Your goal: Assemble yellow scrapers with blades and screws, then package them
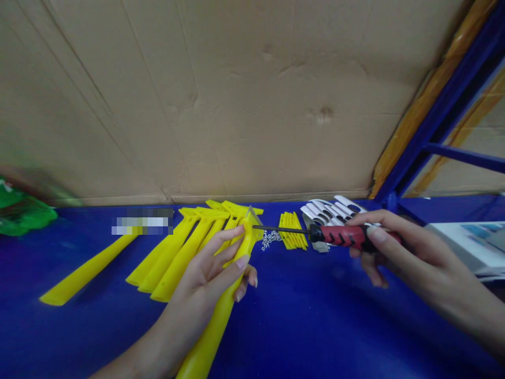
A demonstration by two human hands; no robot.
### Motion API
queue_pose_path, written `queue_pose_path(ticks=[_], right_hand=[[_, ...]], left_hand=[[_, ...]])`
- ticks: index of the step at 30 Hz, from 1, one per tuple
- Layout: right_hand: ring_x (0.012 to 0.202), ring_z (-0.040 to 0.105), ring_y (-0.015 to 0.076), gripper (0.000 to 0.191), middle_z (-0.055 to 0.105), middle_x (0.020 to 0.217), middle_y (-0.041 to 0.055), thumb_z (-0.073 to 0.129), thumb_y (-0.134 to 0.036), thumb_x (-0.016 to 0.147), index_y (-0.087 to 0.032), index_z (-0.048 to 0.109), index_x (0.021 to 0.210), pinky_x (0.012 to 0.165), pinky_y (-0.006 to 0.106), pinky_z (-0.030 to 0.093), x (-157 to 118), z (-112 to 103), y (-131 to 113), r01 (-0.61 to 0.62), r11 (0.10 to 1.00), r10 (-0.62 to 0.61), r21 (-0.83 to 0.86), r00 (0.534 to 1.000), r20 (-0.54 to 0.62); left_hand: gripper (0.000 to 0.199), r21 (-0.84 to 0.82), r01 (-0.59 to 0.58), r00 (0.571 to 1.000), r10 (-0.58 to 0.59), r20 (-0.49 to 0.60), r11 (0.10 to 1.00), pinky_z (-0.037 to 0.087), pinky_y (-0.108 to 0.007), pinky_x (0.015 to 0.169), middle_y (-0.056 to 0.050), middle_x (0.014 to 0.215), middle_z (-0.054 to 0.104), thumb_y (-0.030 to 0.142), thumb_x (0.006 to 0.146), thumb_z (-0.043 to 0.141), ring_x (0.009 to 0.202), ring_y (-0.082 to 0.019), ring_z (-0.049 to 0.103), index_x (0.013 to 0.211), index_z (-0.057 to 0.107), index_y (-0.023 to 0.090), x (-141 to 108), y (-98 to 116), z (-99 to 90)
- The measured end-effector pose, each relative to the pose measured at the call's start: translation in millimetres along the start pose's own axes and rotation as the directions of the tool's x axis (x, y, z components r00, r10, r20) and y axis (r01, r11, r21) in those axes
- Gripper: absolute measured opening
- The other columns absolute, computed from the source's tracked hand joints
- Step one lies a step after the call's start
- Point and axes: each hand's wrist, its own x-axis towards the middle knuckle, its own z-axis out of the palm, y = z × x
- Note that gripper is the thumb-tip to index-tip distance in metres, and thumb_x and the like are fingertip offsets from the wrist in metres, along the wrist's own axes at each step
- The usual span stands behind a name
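Note:
My left hand (215, 268) is wrapped round a yellow plastic scraper handle (221, 321), tilted with its head upward. A thin metal blade edge (251, 215) shows at that head. In my right hand (410, 252) is a screwdriver (343, 237) with a red and black grip, held level. Its shaft points left, and the tip meets the side of the yellow head; whether it sits in a screw I cannot tell. Small shiny screws or nuts (271, 238) lie just behind the head. Beside them is a row of slim yellow plastic strips (292, 230).
Several yellow handles (185, 247) lie side by side on the blue table (300, 326). One more yellow scraper (90, 268) lies apart at left. White-and-grey metal pieces (329, 210) are behind the screwdriver. A green bottle (26, 213) stands far left; cardboard (236, 105) backs the table.

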Motion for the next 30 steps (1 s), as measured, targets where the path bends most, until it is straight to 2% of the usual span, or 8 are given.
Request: queue_pose_path(ticks=[2, 4, 7, 10, 14, 17, 24, 30], right_hand=[[0.032, 0.05, 0.0101, 0.039, 0.064, 0.061, -0.0033, 0.052, -0.06, 0.1, -0.023, 0.062, 0.101, 0.03, 0.02, 0.038, -1.4, 3.6, 1.4, -0.098, 0.994, 0.096, 0.051, 0.995, 0.034], [0.035, 0.051, 0.0109, 0.04, 0.063, 0.06, -0.0033, 0.048, -0.061, 0.102, -0.023, 0.061, 0.105, 0.032, 0.021, 0.04, -2.7, 4.5, 2.6, -0.117, 0.992, 0.115, 0.043, 0.992, 0.046], [0.055, 0.063, 0.0138, 0.032, 0.066, 0.069, -0.0021, 0.063, -0.052, 0.097, -0.026, 0.062, 0.115, 0.051, 0.023, 0.053, -2.9, 0.3, 3.4, 0.003, 0.999, -0.002, -0.053, 0.999, 0.032], [0.062, 0.063, 0.0131, 0.03, 0.067, 0.079, -0.0012, 0.075, -0.045, 0.089, -0.027, 0.065, 0.111, 0.052, 0.021, 0.052, -0.7, -4.4, 4.6, 0.101, 0.987, -0.1, -0.126, 0.995, 0.017], [0.047, 0.059, 0.0114, 0.033, 0.062, 0.064, -0.0035, 0.062, -0.055, 0.097, -0.023, 0.064, 0.104, 0.043, 0.021, 0.048, 3.2, -1.7, 8.7, 0.045, 0.998, -0.046, -0.035, 0.999, -0.019], [0.031, 0.046, 0.0084, 0.043, 0.06, 0.058, -0.0042, 0.05, -0.063, 0.1, -0.021, 0.06, 0.093, 0.029, 0.021, 0.031, 3.8, 2.0, 10.6, -0.08, 0.997, 0.079, 0.014, 0.997, 0.006], [0.07, 0.069, 0.016, 0.031, 0.073, 0.087, 0.0015, 0.075, -0.045, 0.09, -0.027, 0.066, 0.113, 0.06, 0.024, 0.058, -2.1, -7.7, 6.2, 0.097, 0.99, -0.092, -0.1, 0.994, 0.052], [0.035, 0.052, 0.0097, 0.038, 0.062, 0.06, -0.0032, 0.053, -0.058, 0.1, -0.022, 0.064, 0.098, 0.033, 0.02, 0.04, -0.8, 0.7, 4.5, -0.021, 0.999, 0.022, -0.024, 0.999, 0.036]], left_hand=[[0.046, -0.007, -0.026, 1.0, 0.026, -0.014, 1.0, 0.044, -0.019, 0.048, 0.0, 0.076, 0.07, 0.033, 0.081, 0.087, 0.057, -0.013, 0.063, 0.121, 0.066, 0.021, 0.0, -2.0, -0.3], [0.043, -0.021, -0.055, 0.998, 0.055, -0.014, 0.998, 0.043, -0.019, 0.048, 0.0, 0.076, 0.068, 0.031, 0.083, 0.085, 0.06, -0.014, 0.065, 0.121, 0.067, 0.023, 0.6, -3.9, -1.4], [0.045, -0.031, -0.065, 0.998, 0.065, -0.004, 0.997, 0.043, -0.019, 0.047, -0.001, 0.083, 0.07, 0.032, 0.081, 0.087, 0.058, -0.013, 0.065, 0.12, 0.068, 0.023, 2.2, -3.6, -2.4], [0.053, -0.02, -0.032, 0.999, 0.032, 0.01, 0.999, 0.045, -0.02, 0.047, -0.004, 0.091, 0.074, 0.036, 0.073, 0.093, 0.053, -0.01, 0.062, 0.116, 0.066, 0.021, 2.2, 1.1, 0.2], [0.056, 0.0, -0.028, 1.0, 0.028, 0.002, 1.0, 0.045, -0.02, 0.047, 0.0, 0.075, 0.071, 0.038, 0.074, 0.092, 0.052, -0.011, 0.06, 0.119, 0.064, 0.02, -1.6, 7.1, 5.4], [0.055, 0.026, -0.038, 0.999, 0.038, 0.011, 0.999, 0.045, -0.02, 0.048, 0.001, 0.068, 0.069, 0.038, 0.077, 0.09, 0.054, -0.013, 0.061, 0.121, 0.063, 0.021, -3.3, 8.2, 5.6], [0.06, 0.044, -0.008, 1.0, 0.008, 0.018, 0.999, 0.045, -0.022, 0.048, -0.002, 0.066, 0.071, 0.039, 0.075, 0.09, 0.052, -0.014, 0.06, 0.123, 0.06, 0.019, 0.0, 2.7, -0.1], [0.062, 0.054, 0.0, 1.0, 0.0, 0.001, 0.999, 0.045, -0.021, 0.047, -0.003, 0.072, 0.073, 0.04, 0.072, 0.091, 0.055, -0.015, 0.064, 0.121, 0.06, 0.019, -2.0, 2.6, 2.7]])
